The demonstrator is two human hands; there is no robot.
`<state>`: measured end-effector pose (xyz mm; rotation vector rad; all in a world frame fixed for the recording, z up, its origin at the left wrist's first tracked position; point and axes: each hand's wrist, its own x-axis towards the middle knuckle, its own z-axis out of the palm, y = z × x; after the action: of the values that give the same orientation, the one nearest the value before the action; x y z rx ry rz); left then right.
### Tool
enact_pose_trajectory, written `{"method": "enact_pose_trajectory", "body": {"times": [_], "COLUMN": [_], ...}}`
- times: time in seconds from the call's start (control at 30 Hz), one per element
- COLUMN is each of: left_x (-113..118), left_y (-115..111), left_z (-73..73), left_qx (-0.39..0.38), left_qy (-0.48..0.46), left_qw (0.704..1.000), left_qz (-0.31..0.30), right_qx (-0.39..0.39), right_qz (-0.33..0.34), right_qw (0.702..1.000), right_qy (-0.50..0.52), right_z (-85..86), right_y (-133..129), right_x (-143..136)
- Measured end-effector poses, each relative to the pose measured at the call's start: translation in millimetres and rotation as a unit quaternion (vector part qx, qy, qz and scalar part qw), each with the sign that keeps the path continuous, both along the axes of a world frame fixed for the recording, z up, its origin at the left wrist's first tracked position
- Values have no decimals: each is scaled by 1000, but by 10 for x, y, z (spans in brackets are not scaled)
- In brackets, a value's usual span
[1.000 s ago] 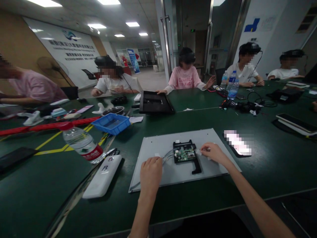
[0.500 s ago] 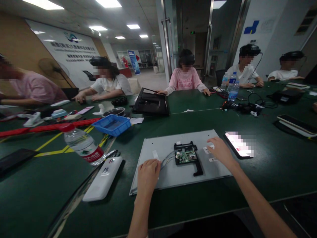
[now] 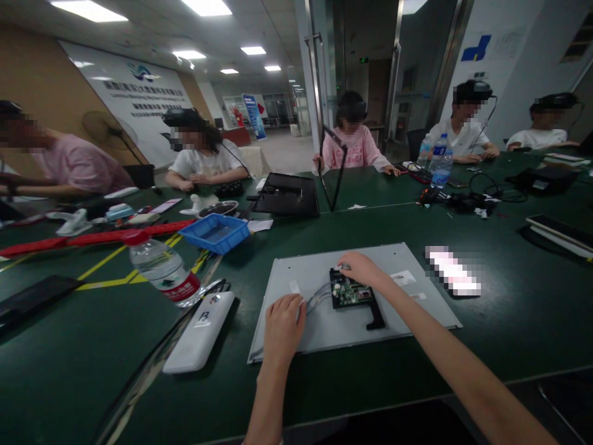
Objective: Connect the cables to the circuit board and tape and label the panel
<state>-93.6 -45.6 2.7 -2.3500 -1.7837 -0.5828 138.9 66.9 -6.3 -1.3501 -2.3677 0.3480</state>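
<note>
Ceiling lit by rectangular light panels [image 3: 206, 7]. Sign board [image 3: 134, 86] with lettering and wave logo mounted on tan wall [image 3: 28, 59] at left. Glass doors framed in metal at centre. Dark green counter [image 3: 222, 395] marked with yellow lines. Pale floor [image 3: 286, 151] seen behind.

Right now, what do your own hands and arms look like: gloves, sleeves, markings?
Left hand and right hand: no gloves. Left forearm and right forearm: slender, no sleeves, watch, cable or markings in view. Rings: can't tell.
</note>
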Motion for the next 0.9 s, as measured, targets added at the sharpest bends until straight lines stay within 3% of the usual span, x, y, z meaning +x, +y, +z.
{"method": "enact_pose_trajectory", "body": {"times": [0.23, 0.43, 0.6, 0.9], "left_x": [-17, -29, -13, -43], "left_y": [11, 13, 10, 10], "left_z": [-23, -39, -20, -15], "left_qx": [1, 16, 11, 26], "left_qy": [-3, -10, -13, -28], "left_qw": [1000, 1000, 1000, 999], "left_qz": [-6, -8, -9, -7], "right_qx": [8, 91, 51, 36], "right_qz": [-40, -150, -139, -161], "right_qw": [999, 984, 988, 984], "right_qy": [-4, -37, -55, 71], "right_z": [7, 56, -120, -381], "right_y": [-5, -132, -244, -248], "right_x": [-28, 411, 707, 850]}}
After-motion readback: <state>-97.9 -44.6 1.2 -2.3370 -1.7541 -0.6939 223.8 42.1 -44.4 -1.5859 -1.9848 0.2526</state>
